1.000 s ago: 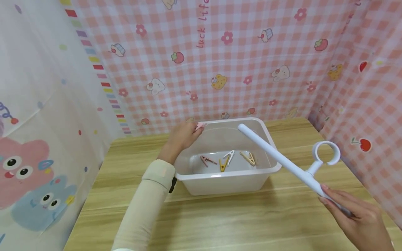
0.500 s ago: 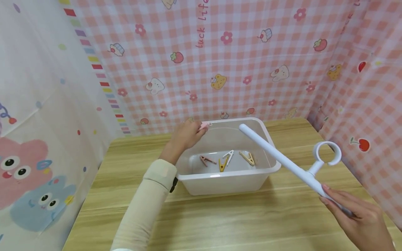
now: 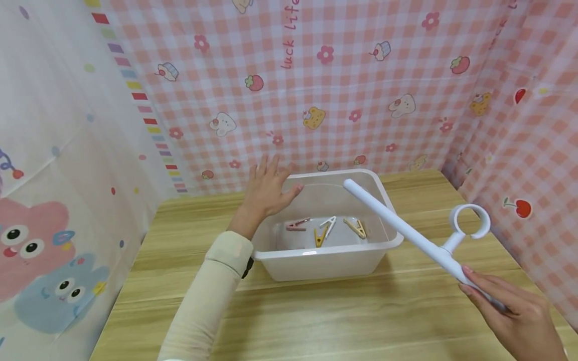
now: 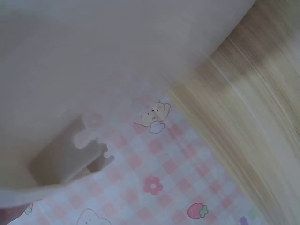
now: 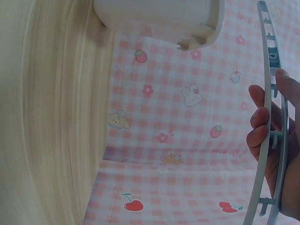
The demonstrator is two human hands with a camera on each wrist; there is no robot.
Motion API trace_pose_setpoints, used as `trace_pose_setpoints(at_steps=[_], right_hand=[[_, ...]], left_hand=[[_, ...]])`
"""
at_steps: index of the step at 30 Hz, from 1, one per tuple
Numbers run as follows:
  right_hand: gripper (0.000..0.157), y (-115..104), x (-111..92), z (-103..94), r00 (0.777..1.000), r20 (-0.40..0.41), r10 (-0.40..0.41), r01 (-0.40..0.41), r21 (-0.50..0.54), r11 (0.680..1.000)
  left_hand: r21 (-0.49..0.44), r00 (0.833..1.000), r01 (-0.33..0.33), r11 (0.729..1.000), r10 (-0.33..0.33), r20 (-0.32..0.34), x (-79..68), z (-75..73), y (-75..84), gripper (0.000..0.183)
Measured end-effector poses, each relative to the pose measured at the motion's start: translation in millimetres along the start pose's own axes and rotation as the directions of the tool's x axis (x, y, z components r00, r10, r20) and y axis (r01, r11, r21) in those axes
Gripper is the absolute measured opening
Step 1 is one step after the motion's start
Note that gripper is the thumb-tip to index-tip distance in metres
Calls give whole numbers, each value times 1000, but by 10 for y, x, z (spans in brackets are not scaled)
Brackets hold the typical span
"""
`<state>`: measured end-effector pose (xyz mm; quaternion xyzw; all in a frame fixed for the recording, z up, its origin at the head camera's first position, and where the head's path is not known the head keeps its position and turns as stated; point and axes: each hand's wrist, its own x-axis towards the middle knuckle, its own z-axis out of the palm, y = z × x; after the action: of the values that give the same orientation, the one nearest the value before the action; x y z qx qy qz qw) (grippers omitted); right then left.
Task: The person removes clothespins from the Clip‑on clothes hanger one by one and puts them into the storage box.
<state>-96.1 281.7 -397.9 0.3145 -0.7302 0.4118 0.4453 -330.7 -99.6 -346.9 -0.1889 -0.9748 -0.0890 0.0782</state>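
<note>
My left hand [image 3: 266, 190] is spread over the back left corner of a white plastic tub [image 3: 325, 268], its fingers straight and holding nothing. On the tub's floor lie several V-shaped clothespins: a pink clothespin [image 3: 295, 228] at the left, a yellow clothespin [image 3: 319, 238], a white clothespin [image 3: 331, 225], and a cream clothespin [image 3: 356, 228] at the right. My right hand [image 3: 519, 306] grips a white plastic hanger [image 3: 402, 228] with a ring-shaped hook, tilted up toward the tub. Ribs show along the hanger [image 5: 262, 178] in the right wrist view, thumb and fingers round it.
The tub stands on a wood-grain table [image 3: 343, 321]. Behind and to the right hangs a pink checked cloth [image 3: 361, 75]; a white printed cloth [image 3: 67, 150] hangs at the left. The hanger's far end overlaps the tub's right side in the head view.
The pink clothespin pinched in my left hand at the back rim has been let go and a pink one now lies in the tub at left. Left fingers have straightened; the right hand stays.
</note>
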Motion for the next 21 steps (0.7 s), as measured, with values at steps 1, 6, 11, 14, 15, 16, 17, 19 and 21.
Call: trace_pose_setpoints(at_steps=[1,6,11,14,15,16,17,19,21], right_hand=[[44,0,-1,2,1000,0,-1,1,-1,1000],[44,-12,6,15,1000,3,3,-3,-3,1000],[44,-22,17,27,1000,9,8,-8,-2,1000],[45,-24,19,35,1000,11,8,-8,-8,1000],[45,-24,20,37,1000,11,8,-8,-14,1000],[45,-23,20,39,1000,11,9,-9,-18,1000],[46,-24,19,39,1000,16,14,-13,-25,1000],[47,-21,15,38,1000,20,18,-17,-29,999],[47,-13,6,33,999,27,23,-23,-19,1000]], left_hand=[[9,1000,4,1000,-4,-4,-7,-3,-6,69],[32,1000,1,999,0,-23,-47,-17,-41,72],[28,998,11,1000,-9,-60,-126,-9,-107,74],[12,996,12,1000,-11,-84,-208,6,-179,73],[4,996,12,1000,-12,-91,-244,13,-208,72],[-4,995,12,1000,-12,-99,-281,19,-240,71],[-8,994,9,1000,-9,-110,-321,20,-272,70],[-26,990,7,1000,-11,-140,-403,24,-339,69],[-48,985,16,999,-24,-169,-487,23,-403,67]])
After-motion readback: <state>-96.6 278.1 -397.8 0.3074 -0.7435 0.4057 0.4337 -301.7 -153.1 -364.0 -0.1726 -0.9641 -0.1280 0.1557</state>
